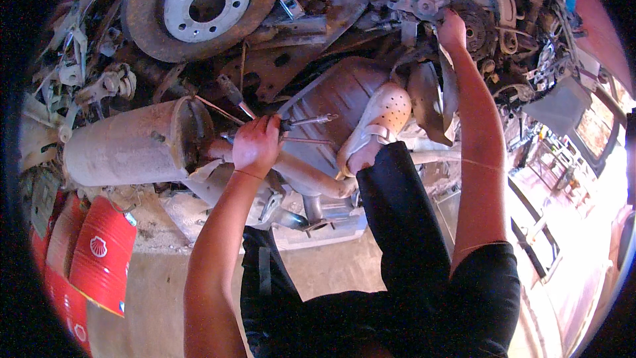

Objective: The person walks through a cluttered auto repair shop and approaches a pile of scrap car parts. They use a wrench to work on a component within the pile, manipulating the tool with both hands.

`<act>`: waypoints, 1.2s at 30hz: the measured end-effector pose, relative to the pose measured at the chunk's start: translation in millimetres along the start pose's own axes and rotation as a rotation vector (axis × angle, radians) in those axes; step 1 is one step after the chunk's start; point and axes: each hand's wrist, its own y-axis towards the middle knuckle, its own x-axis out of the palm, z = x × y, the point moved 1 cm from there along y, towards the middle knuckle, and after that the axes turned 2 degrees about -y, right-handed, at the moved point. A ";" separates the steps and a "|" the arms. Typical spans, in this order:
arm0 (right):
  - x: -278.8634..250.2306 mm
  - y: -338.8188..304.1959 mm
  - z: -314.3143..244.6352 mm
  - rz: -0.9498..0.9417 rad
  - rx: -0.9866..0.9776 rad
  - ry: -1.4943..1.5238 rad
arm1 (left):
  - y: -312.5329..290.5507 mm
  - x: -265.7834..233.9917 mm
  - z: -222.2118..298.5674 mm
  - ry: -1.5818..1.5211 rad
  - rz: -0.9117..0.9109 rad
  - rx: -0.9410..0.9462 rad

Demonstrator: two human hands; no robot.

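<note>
A person's left hand (pixel 257 140) is clasped around slim metal tools (pixel 311 120) above a heap of car parts (pixel 324 106), beside a muffler (pixel 126 142) toward its left edge. The right hand (pixel 452 30) meets a metal assembly (pixel 421 3) near the far edge, its grip impossible to tell.

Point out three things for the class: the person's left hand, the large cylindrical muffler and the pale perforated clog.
Left hand (pixel 257 144): head view, on the back of the hand.
Muffler (pixel 124 144): head view, middle of its metal body.
Clog (pixel 386 113): head view, on its perforated upper.
</note>
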 end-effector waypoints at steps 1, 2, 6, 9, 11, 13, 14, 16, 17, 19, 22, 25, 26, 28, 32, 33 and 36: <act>-0.8 1.9 4.0 -0.018 -0.029 0.009 | 0.2 0.5 -0.5 0.001 0.009 0.006; -2.0 1.2 6.5 -0.039 -0.056 0.014 | 0.8 0.0 0.5 -0.004 -0.007 -0.002; -0.8 2.5 11.9 0.201 -0.211 -0.128 | 0.8 0.0 1.6 0.010 -0.008 -0.010; -2.6 3.7 11.0 -0.001 0.192 0.074 | -0.8 1.5 0.1 0.013 0.003 -0.014; -0.2 5.3 6.6 -0.102 0.220 -0.062 | -0.9 2.1 0.2 0.015 -0.009 -0.019; -1.2 4.8 7.4 -0.136 0.217 -0.141 | 0.7 1.9 2.0 0.027 -0.029 -0.020; -0.7 4.5 6.2 -0.122 0.196 -0.146 | 0.9 0.1 2.4 0.025 -0.020 -0.016; 1.9 3.3 4.7 -0.099 0.180 -0.146 | 2.2 -2.5 2.9 0.021 -0.001 -0.006; 3.3 2.0 4.7 -0.088 0.186 -0.143 | 2.5 -2.5 2.7 0.022 0.018 0.007; 4.8 3.1 4.6 -0.076 0.157 -0.135 | 2.7 -1.6 2.2 0.023 0.057 0.035; 2.0 2.4 2.6 -0.041 0.062 -0.088 | -0.1 2.1 0.5 0.022 0.077 0.037; 4.9 4.8 11.6 0.008 0.089 -0.001 | 1.5 1.7 0.2 0.019 0.066 0.039; 4.7 4.0 7.2 -0.016 0.174 0.004 | 1.2 1.6 0.4 0.023 0.032 0.014; -2.8 0.4 -8.6 -0.124 0.284 -0.056 | -1.2 2.0 1.2 0.026 -0.036 -0.036; 12.7 8.9 13.6 -0.021 0.193 -0.010 | 3.3 -0.1 2.3 0.002 -0.008 -0.006; 9.4 5.5 3.6 -0.026 0.192 -0.027 | 1.1 0.4 1.5 0.009 0.012 -0.005; -4.0 0.1 -17.9 -0.017 0.223 -0.052 | -0.3 1.5 0.6 0.008 0.009 -0.011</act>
